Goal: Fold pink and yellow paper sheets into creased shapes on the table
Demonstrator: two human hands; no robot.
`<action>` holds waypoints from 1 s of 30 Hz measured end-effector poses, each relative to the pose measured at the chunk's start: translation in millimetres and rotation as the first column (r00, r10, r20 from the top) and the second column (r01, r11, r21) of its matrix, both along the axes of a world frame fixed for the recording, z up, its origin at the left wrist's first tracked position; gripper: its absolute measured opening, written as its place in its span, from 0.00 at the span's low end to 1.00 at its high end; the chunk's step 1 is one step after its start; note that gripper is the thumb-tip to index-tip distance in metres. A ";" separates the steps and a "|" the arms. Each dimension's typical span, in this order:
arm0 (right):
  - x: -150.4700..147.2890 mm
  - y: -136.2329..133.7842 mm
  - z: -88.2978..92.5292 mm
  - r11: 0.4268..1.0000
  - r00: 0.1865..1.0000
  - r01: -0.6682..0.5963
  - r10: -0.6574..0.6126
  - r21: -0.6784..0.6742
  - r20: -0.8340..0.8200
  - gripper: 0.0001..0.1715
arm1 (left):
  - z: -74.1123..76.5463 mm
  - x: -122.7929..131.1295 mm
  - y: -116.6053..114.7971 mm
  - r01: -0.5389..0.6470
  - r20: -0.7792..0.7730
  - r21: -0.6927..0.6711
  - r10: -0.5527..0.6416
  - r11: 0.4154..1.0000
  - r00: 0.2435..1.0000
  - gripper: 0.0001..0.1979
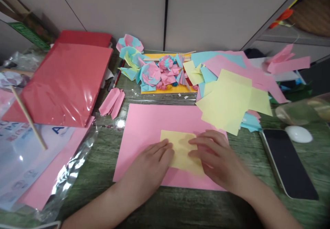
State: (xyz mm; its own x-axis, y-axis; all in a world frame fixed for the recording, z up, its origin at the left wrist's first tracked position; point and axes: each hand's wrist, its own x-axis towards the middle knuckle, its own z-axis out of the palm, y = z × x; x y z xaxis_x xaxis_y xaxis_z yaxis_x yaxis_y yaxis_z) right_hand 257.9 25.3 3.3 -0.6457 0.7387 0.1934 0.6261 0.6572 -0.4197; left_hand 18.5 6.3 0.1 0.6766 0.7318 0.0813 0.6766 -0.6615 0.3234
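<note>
A yellow square of paper (182,150) lies on a larger pink sheet (144,122) in front of me. My left hand (154,162) is at the square's left edge, its fingers close together and its thumb and fingertips gripping the paper there. At the right edge is my right hand (219,156), slightly blurred, with curved fingers spread apart over the paper. The underside of the yellow square is hidden.
Loose yellow sheets (227,98) overlap the pink sheet's upper right corner. Folded paper flowers (152,74) sit behind it, and a folded pink piece (112,102) lies left. A phone (288,163) and white mouse (299,133) are right; red packs (69,81) are left.
</note>
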 end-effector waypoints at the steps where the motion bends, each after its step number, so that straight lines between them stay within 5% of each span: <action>1: -0.8 -0.7 2.1 0.999 1.000 0.003 -0.003 -0.046 -0.013 0.13 | -1.1 0.2 0.4 -0.022 0.044 0.017 0.022 1.000 0.999 0.14; 5: -1.9 1.5 0.7 0.978 0.994 0.103 -0.110 -0.182 -0.025 0.05 | -6.2 0.2 2.1 -0.137 0.140 -0.053 0.143 0.989 0.980 0.15; 11: -1.8 7.6 -6.2 0.932 0.965 0.244 -0.261 -0.267 -0.027 0.08 | -11.5 -2.1 3.9 -0.260 0.171 -0.112 0.276 0.959 0.946 0.18; 16: -3.4 7.6 -5.0 0.882 0.909 0.385 -0.413 -0.271 -0.054 0.05 | -11.5 -3.6 -1.7 -0.229 0.090 -0.083 0.236 0.970 0.968 0.20; 22: -7.1 7.4 -15.1 0.895 0.915 0.392 -0.402 -0.212 -0.006 0.04 | -0.8 11.9 -13.1 -0.100 -0.045 0.197 0.110 0.975 0.993 0.21; 25: -8.0 8.0 -17.6 0.899 0.917 0.394 -0.400 -0.191 0.009 0.04 | -2.5 21.1 -17.0 -0.002 -0.088 0.190 0.019 0.982 0.996 0.19; 30: -9.7 8.6 -17.6 0.892 0.912 0.403 -0.410 -0.202 0.011 0.06 | -11.6 25.8 -21.2 -0.025 -0.115 0.171 0.045 0.985 0.992 0.23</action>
